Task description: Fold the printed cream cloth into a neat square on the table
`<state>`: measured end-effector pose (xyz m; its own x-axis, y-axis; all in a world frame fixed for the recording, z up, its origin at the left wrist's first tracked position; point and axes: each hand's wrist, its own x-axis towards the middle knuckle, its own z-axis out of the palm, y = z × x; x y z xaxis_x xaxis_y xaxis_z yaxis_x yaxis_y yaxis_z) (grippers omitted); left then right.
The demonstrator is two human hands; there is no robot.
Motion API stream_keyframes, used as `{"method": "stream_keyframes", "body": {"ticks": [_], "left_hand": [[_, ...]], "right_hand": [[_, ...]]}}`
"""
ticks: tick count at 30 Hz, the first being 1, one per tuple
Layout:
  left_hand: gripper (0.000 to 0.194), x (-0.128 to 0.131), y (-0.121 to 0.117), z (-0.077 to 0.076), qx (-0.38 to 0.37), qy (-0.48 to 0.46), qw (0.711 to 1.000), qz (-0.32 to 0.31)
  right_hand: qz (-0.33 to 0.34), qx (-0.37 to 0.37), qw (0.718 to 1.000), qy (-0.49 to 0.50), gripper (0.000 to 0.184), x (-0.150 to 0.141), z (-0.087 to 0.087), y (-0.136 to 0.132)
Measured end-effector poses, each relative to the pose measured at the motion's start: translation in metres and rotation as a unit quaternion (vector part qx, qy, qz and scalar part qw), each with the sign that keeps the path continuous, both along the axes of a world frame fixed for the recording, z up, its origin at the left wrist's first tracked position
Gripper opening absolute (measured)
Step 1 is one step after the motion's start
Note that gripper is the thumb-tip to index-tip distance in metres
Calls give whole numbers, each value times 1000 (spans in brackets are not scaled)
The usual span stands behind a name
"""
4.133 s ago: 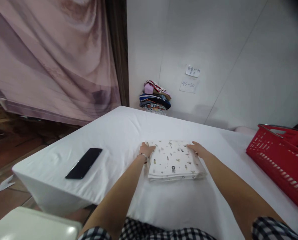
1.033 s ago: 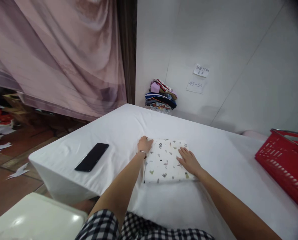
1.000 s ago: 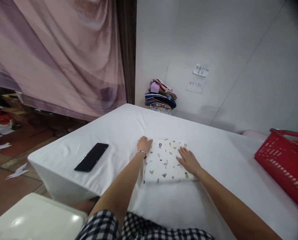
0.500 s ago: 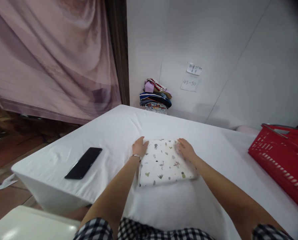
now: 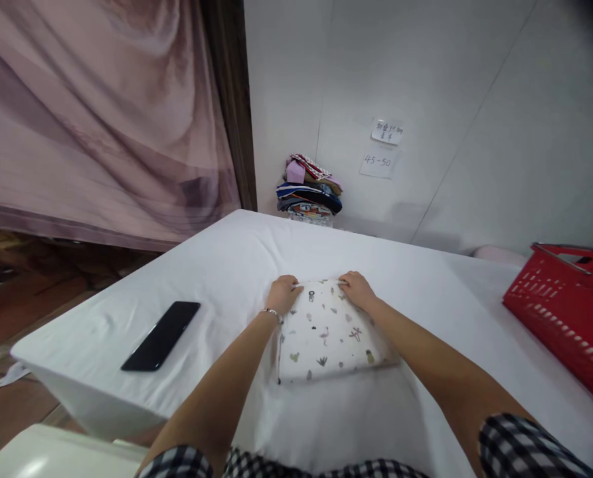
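Your left hand [image 5: 283, 296] and right hand [image 5: 358, 291]: both grips pinching far edge of folded printed cloth [image 5: 326, 338] on counter [image 5: 216, 279].

This looks like a makeshift indoor workroom: a pinkish drape [image 5: 101, 119] hangs across the upper left, white wall panels [image 5: 435, 79] (with a handwritten "45-50" sheet [image 5: 377, 163] stuck on) fill the upper right, a cloth-covered table [image 5: 211, 265] spans the centre, and reddish-brown floor tiles [image 5: 7, 415] show at lower left.

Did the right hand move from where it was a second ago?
Yes. The right hand moved forward, nearer the fabric pile, to the far edge of the cloth.
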<state>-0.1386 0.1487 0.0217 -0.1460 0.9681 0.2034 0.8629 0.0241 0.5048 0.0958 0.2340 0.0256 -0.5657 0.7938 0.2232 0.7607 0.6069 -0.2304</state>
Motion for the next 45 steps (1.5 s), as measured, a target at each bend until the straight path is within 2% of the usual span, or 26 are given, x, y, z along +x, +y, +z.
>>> {"method": "stream_keyframes", "body": {"ticks": [4,8,15,19,25,28,30,33,35,36,38,41,43,45], "left_hand": [[23,2,3,4,-63,-39,995,60],[24,5,7,6,-131,-22,988,84],[24,11,5,4,-86,79,990,73],[23,14,4,7,-56,122,988,74],[24,12,10,9,-123,62,984,110],[27,16,13,13,-131,79,981,116],[29,23,12,15,-82,113,985,101],[38,36,8,9,18,142,990,-6],[50,42,4,0,8,137,988,-70],[56,43,2,-6,-16,134,987,-82],[65,43,0,-15,-62,132,987,-74],[69,41,0,-23,-73,138,986,-61],[70,40,0,-23,-68,139,986,-65],[70,41,1,-21,-66,138,986,-65]], "right_hand": [[-4,13,1000,6,20,-2,-2,3],[-8,0,1000,-4,20,-6,-3,6],[-2,-5,1000,-8,25,-6,-7,10],[16,-2,999,-41,31,-5,-12,12],[11,-11,998,-69,37,-7,-15,14],[4,-8,997,-75,38,-8,-14,12],[-3,-6,997,-79,38,-8,-14,11],[-11,-5,997,-83,38,-8,-13,10],[-11,-7,996,-83,38,-9,-11,10],[-10,-9,996,-84,37,-9,-10,9],[-11,-12,996,-83,37,-11,-7,5],[-15,12,998,-63,40,-16,-7,-9],[19,13,998,-55,50,-19,-11,-20],[63,-21,996,-63,59,-22,-15,-29]]}}
